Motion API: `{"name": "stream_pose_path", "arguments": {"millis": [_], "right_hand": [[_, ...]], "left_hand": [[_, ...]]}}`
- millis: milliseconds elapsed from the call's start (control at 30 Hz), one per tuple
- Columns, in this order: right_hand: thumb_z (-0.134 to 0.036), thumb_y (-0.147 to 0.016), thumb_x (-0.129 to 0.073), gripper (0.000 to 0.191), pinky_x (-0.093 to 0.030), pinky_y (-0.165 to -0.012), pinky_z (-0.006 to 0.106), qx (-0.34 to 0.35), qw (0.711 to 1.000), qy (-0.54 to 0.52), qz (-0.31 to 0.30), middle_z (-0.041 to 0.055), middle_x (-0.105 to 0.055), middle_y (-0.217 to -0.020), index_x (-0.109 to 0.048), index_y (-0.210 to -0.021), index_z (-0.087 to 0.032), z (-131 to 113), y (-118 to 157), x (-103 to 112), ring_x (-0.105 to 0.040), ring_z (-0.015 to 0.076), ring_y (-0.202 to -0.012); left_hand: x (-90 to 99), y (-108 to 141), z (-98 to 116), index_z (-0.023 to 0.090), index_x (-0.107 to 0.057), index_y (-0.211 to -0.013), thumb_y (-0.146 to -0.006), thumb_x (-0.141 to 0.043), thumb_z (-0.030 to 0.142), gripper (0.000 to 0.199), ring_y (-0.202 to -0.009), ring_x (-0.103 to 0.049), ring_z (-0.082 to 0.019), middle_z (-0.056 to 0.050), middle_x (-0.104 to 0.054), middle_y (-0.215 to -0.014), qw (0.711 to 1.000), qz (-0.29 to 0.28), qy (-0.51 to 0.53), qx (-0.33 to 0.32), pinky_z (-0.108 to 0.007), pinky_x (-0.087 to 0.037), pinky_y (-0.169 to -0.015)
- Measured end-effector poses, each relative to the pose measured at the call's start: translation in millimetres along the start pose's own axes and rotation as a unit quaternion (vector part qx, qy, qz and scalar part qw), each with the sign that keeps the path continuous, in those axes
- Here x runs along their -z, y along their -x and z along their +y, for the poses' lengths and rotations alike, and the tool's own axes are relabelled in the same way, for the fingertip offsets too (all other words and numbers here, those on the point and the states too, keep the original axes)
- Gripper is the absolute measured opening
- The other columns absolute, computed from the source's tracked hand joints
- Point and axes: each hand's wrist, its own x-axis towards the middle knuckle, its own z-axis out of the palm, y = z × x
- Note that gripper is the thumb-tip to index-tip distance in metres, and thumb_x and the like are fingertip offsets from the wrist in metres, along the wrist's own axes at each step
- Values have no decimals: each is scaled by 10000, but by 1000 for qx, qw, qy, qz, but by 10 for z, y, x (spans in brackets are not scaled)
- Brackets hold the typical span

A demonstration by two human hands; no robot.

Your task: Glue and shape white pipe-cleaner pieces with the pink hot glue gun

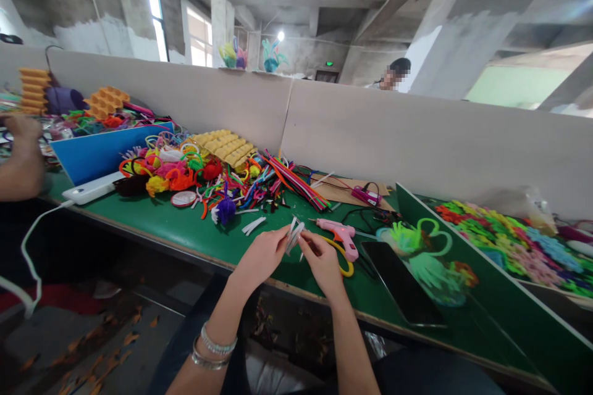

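Note:
In the head view, my left hand [266, 254] and my right hand [323, 259] meet over the front edge of the green table. Fingers of both hands are closed on a small bunch of white fuzzy strips [295, 234], which look like short pipe cleaner pieces. More white pieces [254, 226] lie on the table just beyond my left hand. A pink glue gun [340, 234] rests beyond my right hand, its nozzle pointing left. Beside that hand curves a yellow loop [346, 266], partly hidden, which looks like a handle.
Colourful pipe cleaners [296, 182] and fuzzy pieces are heaped at the back, near a yellow egg-crate sheet [227, 147]. A black phone [402, 284] lies right, by a green divider [500, 284]. Left are a white power strip [95, 188], a blue panel [109, 154] and another person's arm [21, 163].

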Motion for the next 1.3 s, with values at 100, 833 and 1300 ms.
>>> {"name": "stream_pose_path", "arguments": {"millis": [100,833,1300], "right_hand": [[-388,-723,-535,283,-452,-559,266,10,1000,12,4,63,-647,-795,-643,-842,-155,14,4,-6,-555,151,-622],[-364,-724,-525,269,-447,-543,271,6,999,38,6,54,-655,-735,-653,-823,-150,-13,13,-9,-545,147,-582],[-357,-733,-516,258,-447,-541,271,22,998,58,-1,57,-665,-758,-657,-818,-159,8,13,-14,-556,151,-585]], "left_hand": [[-17,10,3,169,-498,-1156,-857,-325,216,348,-765,-606,-171,-79,-660,-891,999,-7,-33,-12,-272,-452,-704],[-90,39,-5,159,-445,-1163,-829,-302,109,367,-819,-579,-181,-84,-627,-923,997,-56,-51,-8,-292,-441,-735],[-100,40,-9,147,-422,-1187,-836,-289,111,376,-774,-574,-180,-89,-618,-861,992,-75,-103,-6,-281,-424,-677]]}}
